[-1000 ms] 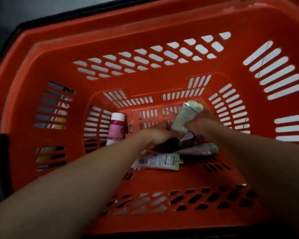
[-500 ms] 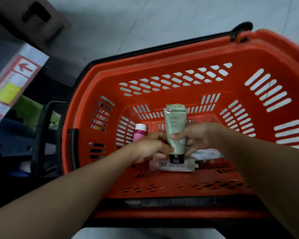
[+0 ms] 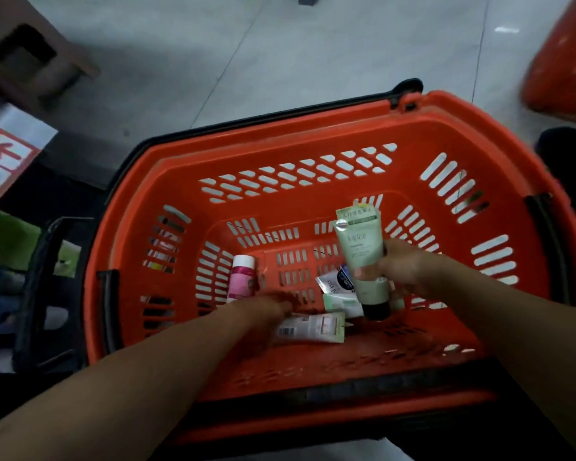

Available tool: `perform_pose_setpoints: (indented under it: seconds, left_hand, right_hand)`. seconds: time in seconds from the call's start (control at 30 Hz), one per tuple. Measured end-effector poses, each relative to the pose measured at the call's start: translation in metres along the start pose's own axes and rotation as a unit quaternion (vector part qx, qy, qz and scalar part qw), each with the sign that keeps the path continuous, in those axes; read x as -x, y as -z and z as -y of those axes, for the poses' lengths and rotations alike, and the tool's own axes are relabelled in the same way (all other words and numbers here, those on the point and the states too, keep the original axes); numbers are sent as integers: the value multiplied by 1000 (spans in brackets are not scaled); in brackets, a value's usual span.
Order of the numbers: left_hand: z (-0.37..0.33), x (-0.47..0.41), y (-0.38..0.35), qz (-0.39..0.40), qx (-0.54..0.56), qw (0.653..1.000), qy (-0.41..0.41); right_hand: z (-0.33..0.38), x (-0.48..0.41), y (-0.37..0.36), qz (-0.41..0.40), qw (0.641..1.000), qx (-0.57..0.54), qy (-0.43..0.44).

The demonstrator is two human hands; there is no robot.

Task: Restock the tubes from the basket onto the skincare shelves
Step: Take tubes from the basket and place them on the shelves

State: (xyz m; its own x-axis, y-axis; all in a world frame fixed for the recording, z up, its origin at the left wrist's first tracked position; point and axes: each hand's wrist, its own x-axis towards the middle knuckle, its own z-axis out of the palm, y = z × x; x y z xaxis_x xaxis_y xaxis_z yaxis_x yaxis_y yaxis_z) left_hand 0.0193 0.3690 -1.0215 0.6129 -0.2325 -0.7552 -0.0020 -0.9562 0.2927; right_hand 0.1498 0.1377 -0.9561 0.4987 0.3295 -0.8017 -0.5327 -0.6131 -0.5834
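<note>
I log the orange basket [image 3: 280,134] on the tiled floor [image 3: 313,44], with a second basket [image 3: 562,61] far right and an arrow sign [image 3: 7,154] at left. Inside: one pink bottle [image 3: 241,277], one barcoded tube [image 3: 313,327] lying flat, two small packs [image 3: 336,282]. The right hand [image 3: 403,267] grips one green tube [image 3: 359,247], cap down, above the packs. The left hand [image 3: 263,311], blurred, is beside the barcoded tube; I cannot tell its grasp.

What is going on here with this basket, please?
A person is picking tubes out of the orange basket on the floor. The right hand holds a pale green tube, black cap down. The left hand reaches low toward a tube lying flat on the basket bottom; its grip is blurred. A pink bottle stands nearby.
</note>
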Motion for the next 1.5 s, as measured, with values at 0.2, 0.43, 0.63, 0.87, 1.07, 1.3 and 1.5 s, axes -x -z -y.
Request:
perform_pose_setpoints:
  seconds: [0.2,0.43,0.63,0.87,1.07,1.3,1.5]
  left_hand:
    - [6,-29,-10,-167,176,970,23]
    - [10,-40,-17,-234,3,972,-2]
    - [-5,-45,-31,-120,-38,989,-81]
    - [-10,-1,27,-126,273,952,58]
    - [-39,92,110,-234,604,761,36]
    - [-67,233,146,-297,692,650,-103]
    - [-63,353,138,-392,659,621,-163]
  right_hand:
    - [-7,-17,6,5,999,-50,-2]
    - [-4,-27,2,-4,995,-97,8]
    - [-5,-28,4,9,998,-62,11]
    - [18,0,6,-8,998,-44,53]
    - [73,64,-2,1,988,-77,134]
    - [134,178,-48,25,958,-52,282]
    - [188,274,-114,47,911,-20,409]
